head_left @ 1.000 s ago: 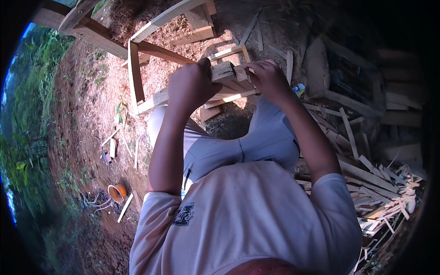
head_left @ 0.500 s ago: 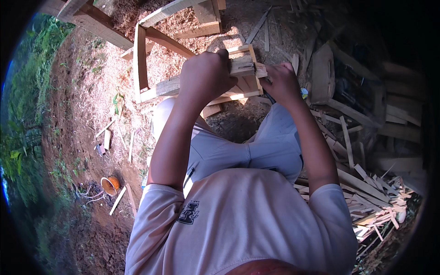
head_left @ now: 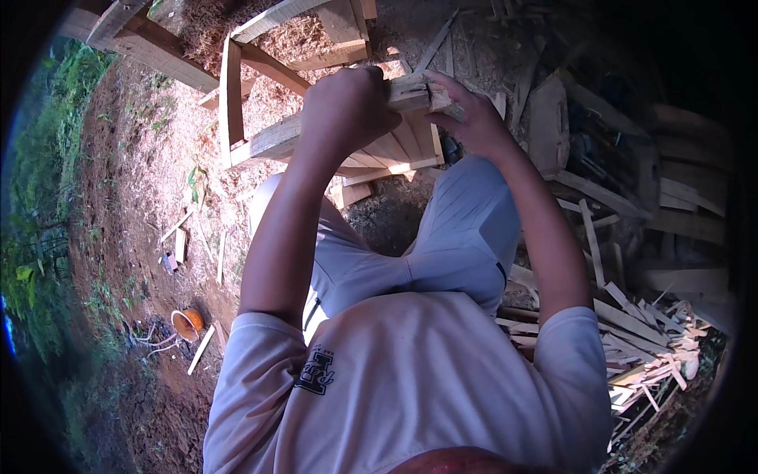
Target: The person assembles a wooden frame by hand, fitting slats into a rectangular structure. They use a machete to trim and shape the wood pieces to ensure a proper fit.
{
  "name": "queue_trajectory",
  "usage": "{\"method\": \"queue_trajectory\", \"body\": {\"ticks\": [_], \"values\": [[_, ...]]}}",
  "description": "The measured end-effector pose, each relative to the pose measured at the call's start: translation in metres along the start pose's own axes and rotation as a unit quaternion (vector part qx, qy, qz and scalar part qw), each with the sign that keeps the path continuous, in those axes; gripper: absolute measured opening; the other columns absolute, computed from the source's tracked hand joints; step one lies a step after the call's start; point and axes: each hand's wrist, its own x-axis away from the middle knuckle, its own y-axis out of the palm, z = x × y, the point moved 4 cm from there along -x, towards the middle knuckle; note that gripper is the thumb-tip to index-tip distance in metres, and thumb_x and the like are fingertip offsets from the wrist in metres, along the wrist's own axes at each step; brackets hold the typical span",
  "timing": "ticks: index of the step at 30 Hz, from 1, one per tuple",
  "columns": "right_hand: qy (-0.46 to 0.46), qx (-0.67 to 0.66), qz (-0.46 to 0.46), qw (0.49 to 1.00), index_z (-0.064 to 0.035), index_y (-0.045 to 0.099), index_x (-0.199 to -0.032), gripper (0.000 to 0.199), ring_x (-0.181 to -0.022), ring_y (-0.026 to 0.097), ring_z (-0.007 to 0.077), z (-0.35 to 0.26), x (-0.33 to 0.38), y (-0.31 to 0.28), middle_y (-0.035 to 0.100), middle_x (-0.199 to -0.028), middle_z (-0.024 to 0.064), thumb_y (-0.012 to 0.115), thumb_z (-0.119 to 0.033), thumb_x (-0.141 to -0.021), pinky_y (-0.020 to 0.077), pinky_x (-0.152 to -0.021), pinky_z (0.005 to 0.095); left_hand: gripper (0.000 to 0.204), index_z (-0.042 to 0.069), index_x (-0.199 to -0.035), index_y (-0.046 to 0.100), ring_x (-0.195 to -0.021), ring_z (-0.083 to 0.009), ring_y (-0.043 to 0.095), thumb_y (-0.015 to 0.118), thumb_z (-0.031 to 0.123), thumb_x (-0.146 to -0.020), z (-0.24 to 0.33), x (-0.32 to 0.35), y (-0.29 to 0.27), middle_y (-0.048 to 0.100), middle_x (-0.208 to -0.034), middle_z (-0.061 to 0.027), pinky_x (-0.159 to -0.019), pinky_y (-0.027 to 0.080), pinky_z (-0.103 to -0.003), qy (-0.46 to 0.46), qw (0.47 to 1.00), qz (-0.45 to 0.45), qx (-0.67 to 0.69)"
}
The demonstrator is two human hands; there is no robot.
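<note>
My left hand point(head_left: 347, 109) is closed in a fist around a pale wooden plank point(head_left: 276, 136), which runs through the grip and out to the right. At the plank's right end sits a short, rough piece of wood point(head_left: 439, 96). My right hand point(head_left: 476, 122) spans that piece, index finger along its top and thumb below; the other fingers are partly hidden. Under the plank is a boxlike wooden assembly of slats point(head_left: 391, 150), in front of my knees. The plank joins a larger wooden frame point(head_left: 230, 95) at its left.
Thick timbers point(head_left: 162, 55) stand at the far left over wood shavings. Scrap strips point(head_left: 632, 336) are heaped at the right, near a dark wooden crate point(head_left: 549, 130). An orange bucket point(head_left: 187, 324) lies on the dirt at the left, with green plants beyond.
The plank's right end has risen and shifted slightly left with my left hand. My right hand has moved up, its index finger and thumb now spread around the short piece.
</note>
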Motion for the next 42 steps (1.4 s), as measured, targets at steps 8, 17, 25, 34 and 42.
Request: {"method": "queue_trajectory", "body": {"ticks": [8, 17, 25, 34, 42], "values": [[-0.006, 0.099, -0.028, 0.995, -0.0022, 0.067, -0.116, 0.027, -0.098, 0.075, 0.0388, 0.005, 0.001, 0.007, 0.075, -0.102, 0.0199, 0.07, -0.024, -0.1, 0.0587, -0.082, 0.0466, 0.039, 0.007, -0.101, 0.073, -0.091, -0.0359, 0.075, 0.082, 0.033, -0.073, 0.014, 0.003, -0.002, 0.076, -0.093, -0.0171, -0.081, 0.059, -0.047, -0.031, 0.999, -0.021, 0.031], [0.051, 0.043, -0.044, 0.997, 0.0051, 0.066, -0.1, 0.028, -0.079, 0.074, 0.0346, -0.022, 0.041, -0.006, 0.073, -0.083, 0.0223, 0.071, -0.022, -0.099, 0.0557, -0.07, 0.0437, 0.038, 0.006, -0.101, 0.071, -0.091, -0.0349, 0.075, 0.081, 0.033, -0.076, 0.011, 0.001, -0.001, 0.076, -0.095, -0.0165, -0.081, 0.06, -0.047, -0.047, 0.999, -0.006, 0.023], [0.112, -0.35, 0.053, 0.929, -0.0003, 0.062, -0.117, 0.022, -0.06, 0.065, 0.0132, -0.019, 0.046, 0.022, 0.062, -0.07, 0.0046, 0.06, -0.01, -0.097, 0.0515, -0.055, 0.0299, 0.038, 0.008, -0.102, 0.071, -0.088, -0.0342, 0.076, 0.081, 0.036, -0.078, 0.012, -0.002, -0.001, 0.076, -0.091, -0.0156, -0.076, 0.06, -0.047, -0.03, 0.999, 0.0, 0.021], [0.328, -0.614, -0.089, 0.712, -0.0104, 0.056, -0.097, 0.033, -0.051, 0.048, 0.0135, -0.076, 0.038, 0.002, 0.051, -0.07, -0.0004, 0.059, -0.042, -0.107, 0.0401, -0.049, 0.0255, 0.036, 0.009, -0.097, 0.071, -0.084, -0.0339, 0.075, 0.082, 0.036, -0.076, 0.011, 0.0, 0.0, 0.075, -0.085, -0.015, -0.072, 0.059, -0.047, -0.021, 0.999, -0.027, 0.02], [0.124, -0.318, -0.009, 0.94, -0.0119, 0.056, -0.085, 0.033, -0.048, 0.043, 0.0045, -0.047, 0.027, 0.011, 0.046, -0.063, -0.0068, 0.068, -0.035, -0.104, 0.0361, -0.046, 0.0244, 0.038, 0.008, -0.093, 0.071, -0.08, -0.0351, 0.074, 0.084, 0.037, -0.073, 0.013, 0.004, -0.001, 0.073, -0.081, -0.0156, -0.071, 0.058, -0.047, -0.022, 0.999, -0.037, 0.018]]}}
